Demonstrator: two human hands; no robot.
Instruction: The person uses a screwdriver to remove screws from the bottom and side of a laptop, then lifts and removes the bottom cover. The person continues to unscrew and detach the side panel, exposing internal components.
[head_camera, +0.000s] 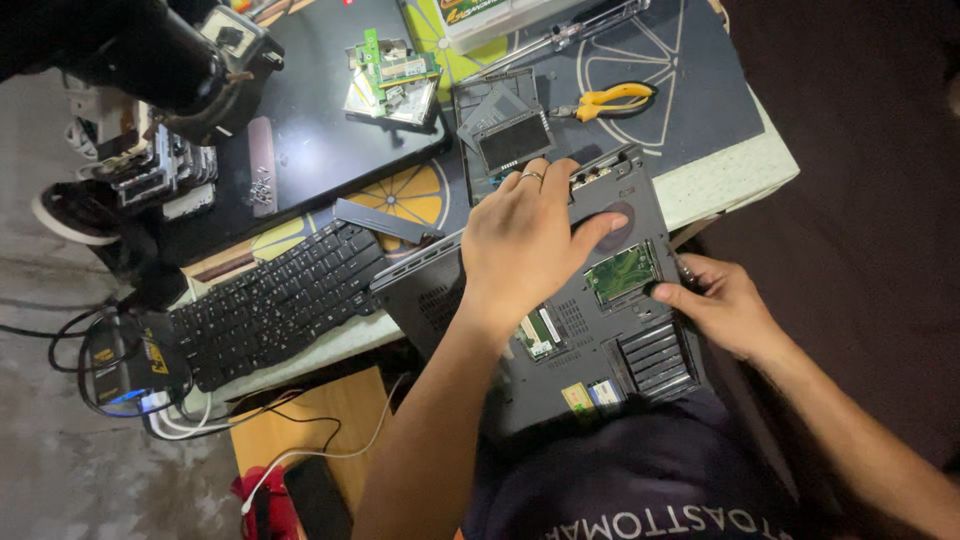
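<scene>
A dark grey laptop base (640, 345) lies bottom-up, half on the table edge and half over my lap, with open bays showing a green circuit board (621, 272). My left hand (525, 240) presses flat on its top-left part, fingers spread, a ring on one finger. My right hand (722, 303) grips the laptop's right edge, thumb on the underside by the green board.
A detached black keyboard (275, 300) lies left of the laptop. Behind it are a black cover panel (510, 135), yellow-handled pliers (610, 98), a screwdriver (560, 35), green circuit boards (392, 75), small screws (262, 188) and a black lamp head (170, 60). Cables (120, 390) hang below left.
</scene>
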